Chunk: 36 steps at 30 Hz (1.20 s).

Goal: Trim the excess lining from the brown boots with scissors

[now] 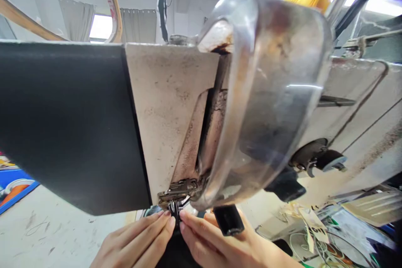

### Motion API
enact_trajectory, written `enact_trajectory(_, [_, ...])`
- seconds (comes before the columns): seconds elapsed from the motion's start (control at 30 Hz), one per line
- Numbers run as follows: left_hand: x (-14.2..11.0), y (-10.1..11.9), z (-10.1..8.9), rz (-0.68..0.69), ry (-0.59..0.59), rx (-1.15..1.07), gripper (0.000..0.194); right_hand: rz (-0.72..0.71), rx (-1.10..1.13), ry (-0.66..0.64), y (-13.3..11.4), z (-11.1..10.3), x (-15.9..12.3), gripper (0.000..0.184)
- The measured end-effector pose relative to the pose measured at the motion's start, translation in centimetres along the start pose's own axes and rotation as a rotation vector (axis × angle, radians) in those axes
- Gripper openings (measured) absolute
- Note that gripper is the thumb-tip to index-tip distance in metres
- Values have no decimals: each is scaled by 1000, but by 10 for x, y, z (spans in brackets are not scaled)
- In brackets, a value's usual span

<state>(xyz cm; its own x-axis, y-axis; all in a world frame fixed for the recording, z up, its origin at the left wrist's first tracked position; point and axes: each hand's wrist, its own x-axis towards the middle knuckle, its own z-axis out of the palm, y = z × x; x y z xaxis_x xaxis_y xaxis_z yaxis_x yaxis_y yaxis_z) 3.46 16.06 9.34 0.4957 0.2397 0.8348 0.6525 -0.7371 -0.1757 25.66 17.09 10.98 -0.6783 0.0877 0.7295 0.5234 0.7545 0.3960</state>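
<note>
Above both of your hands looms the worn, cream-painted metal head of an industrial sewing machine (169, 104), scuffed and stained, with a broad black panel (63, 121) filling the space up and to the left of your left hand. Directly over your right hand hangs a clear, scratched plastic guard shaped like a curved shield (270, 92), fogged and brown-stained near its top. None of this is for you to lift; it looks heavy, rigid and fixed.

Between your two sets of fingertips lies a piece of dark, soft-looking fabric (177, 247), running from the small steel presser foot (176, 207) down toward you. Judge it as light and limp: it will likely fold or drift unless you keep it flat, so hold it with flattened fingers on both sides of the foot, close in, rather than pinching an edge.

Your left hand (138, 243) rests flat and uncurled, fingers extended together, tips pressing down on the cloth just left of the foot. Your right hand (220, 245) mirrors it, fingers straight and laid flat, tips just right of the foot; neither hand grips anything. Just above your right knuckles sits a small black block-shaped lever (228, 220). Keep your fingertips clear of the needle area, which is too dark to make out.
</note>
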Motion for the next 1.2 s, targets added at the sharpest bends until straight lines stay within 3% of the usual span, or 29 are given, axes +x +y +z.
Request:
enact_trajectory(0.17, [9, -2, -3, -17, -45, -37, 36, -46, 21, -37, 2, -12, 4, 36])
enact_trajectory(0.4, [7, -17, -9, 75, -130, -93, 33, 29, 73, -13, 13, -3, 4, 37])
enact_trajectory(0.73, [20, -13, -6, -14, -144, -190, 33, 37, 47, -13, 15, -2, 8, 56])
enact_trajectory(1.07, [15, -17, -4, 57, -33, -107, 32, 47, 105, -108, 17, 15, -10, 37])
enact_trajectory(1.2, [24, -16, -8, 46, -87, -142, 35, 77, 98, -168, 15, 8, -4, 34])
